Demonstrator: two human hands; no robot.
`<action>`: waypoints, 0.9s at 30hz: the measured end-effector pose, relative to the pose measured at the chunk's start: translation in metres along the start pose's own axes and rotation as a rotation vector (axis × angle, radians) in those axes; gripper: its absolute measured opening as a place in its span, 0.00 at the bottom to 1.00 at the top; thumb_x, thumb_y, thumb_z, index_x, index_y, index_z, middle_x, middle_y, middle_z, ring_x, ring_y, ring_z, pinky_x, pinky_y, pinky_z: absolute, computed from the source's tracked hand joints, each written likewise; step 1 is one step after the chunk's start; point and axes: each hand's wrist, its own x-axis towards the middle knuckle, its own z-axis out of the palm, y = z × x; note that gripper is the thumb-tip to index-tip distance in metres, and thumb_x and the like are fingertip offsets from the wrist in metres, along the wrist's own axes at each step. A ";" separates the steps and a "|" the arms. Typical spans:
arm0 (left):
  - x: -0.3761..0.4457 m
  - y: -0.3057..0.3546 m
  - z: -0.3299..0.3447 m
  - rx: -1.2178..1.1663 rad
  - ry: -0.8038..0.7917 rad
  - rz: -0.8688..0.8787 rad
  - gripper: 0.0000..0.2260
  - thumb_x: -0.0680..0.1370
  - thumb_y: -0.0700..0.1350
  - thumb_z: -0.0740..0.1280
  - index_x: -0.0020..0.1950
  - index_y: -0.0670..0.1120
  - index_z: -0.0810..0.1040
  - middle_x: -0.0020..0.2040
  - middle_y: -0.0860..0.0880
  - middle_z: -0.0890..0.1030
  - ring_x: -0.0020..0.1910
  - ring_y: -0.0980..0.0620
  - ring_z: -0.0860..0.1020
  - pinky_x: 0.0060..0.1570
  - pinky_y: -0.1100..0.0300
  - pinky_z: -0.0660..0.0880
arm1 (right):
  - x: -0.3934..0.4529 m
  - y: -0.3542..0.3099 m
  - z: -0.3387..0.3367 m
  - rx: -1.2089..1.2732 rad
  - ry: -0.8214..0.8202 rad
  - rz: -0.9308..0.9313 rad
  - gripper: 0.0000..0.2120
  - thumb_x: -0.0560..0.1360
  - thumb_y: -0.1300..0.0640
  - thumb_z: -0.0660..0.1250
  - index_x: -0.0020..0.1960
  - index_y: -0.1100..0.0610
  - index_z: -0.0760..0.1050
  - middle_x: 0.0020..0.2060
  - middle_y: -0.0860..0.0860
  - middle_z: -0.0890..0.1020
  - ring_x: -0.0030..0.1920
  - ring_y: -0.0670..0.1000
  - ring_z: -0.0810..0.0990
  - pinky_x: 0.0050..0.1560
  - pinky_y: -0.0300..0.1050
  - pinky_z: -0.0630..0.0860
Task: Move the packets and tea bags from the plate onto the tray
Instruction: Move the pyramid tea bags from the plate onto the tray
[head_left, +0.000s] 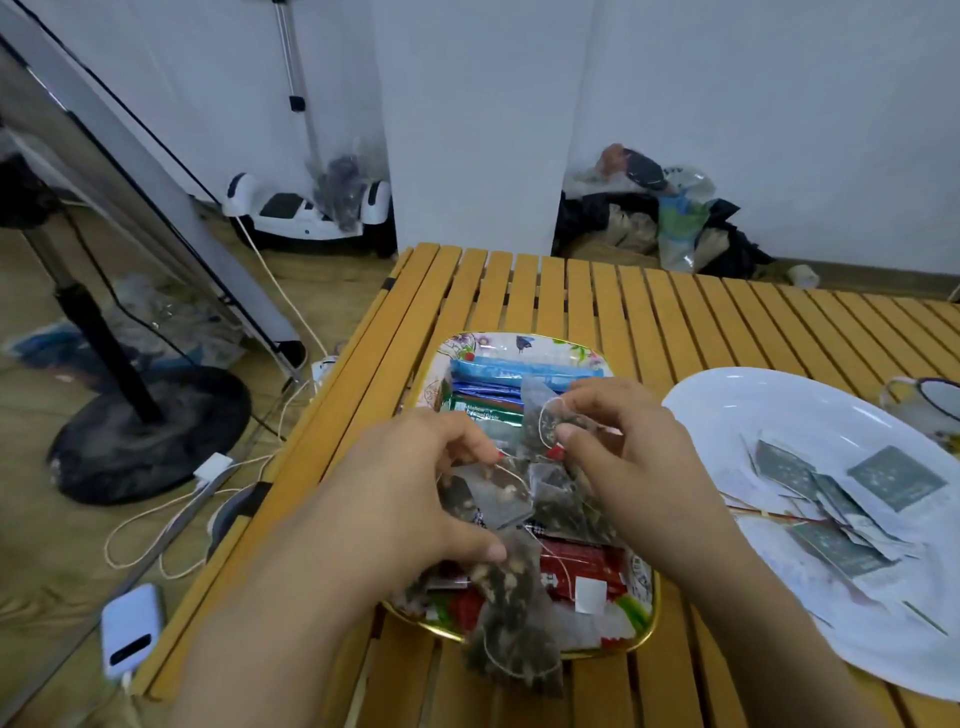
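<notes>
A floral tray (524, 344) with a gold rim lies in the middle of the slatted table. It holds blue packets (519, 371), red packets (582, 566) and several mesh tea bags. One tea bag (514, 639) hangs over the tray's near rim. My left hand (395, 499) is curled over the heap and grips tea bags by bag and string. My right hand (639, 462) pinches another tea bag (540, 421) above the tray. To the right, a white plate (727, 410) carries several grey-green packets (896, 478).
A cup (924, 405) stands at the right edge behind the plate. The wooden table (675, 312) stretches back behind the tray. On the floor at left are a white power bank (130, 634), loose cables and a black fan base (150, 431).
</notes>
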 end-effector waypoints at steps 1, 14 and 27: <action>-0.001 0.000 -0.001 0.004 0.003 0.005 0.24 0.60 0.53 0.80 0.51 0.62 0.75 0.47 0.65 0.70 0.47 0.65 0.71 0.37 0.74 0.63 | 0.002 0.001 0.000 -0.015 0.024 -0.015 0.05 0.75 0.59 0.66 0.49 0.51 0.78 0.53 0.46 0.75 0.55 0.43 0.74 0.54 0.36 0.74; 0.005 -0.002 0.002 0.023 0.092 0.022 0.16 0.62 0.53 0.78 0.45 0.59 0.76 0.46 0.62 0.72 0.45 0.64 0.71 0.32 0.72 0.61 | 0.010 -0.004 0.005 -0.070 0.154 -0.226 0.10 0.77 0.60 0.64 0.52 0.53 0.82 0.52 0.46 0.78 0.54 0.42 0.75 0.53 0.33 0.72; 0.004 0.003 0.001 0.068 0.095 0.148 0.30 0.63 0.55 0.77 0.61 0.70 0.68 0.64 0.66 0.65 0.66 0.61 0.63 0.68 0.56 0.63 | 0.006 0.000 -0.012 0.000 -0.035 -0.112 0.17 0.81 0.58 0.55 0.67 0.44 0.68 0.60 0.42 0.75 0.56 0.40 0.74 0.53 0.39 0.75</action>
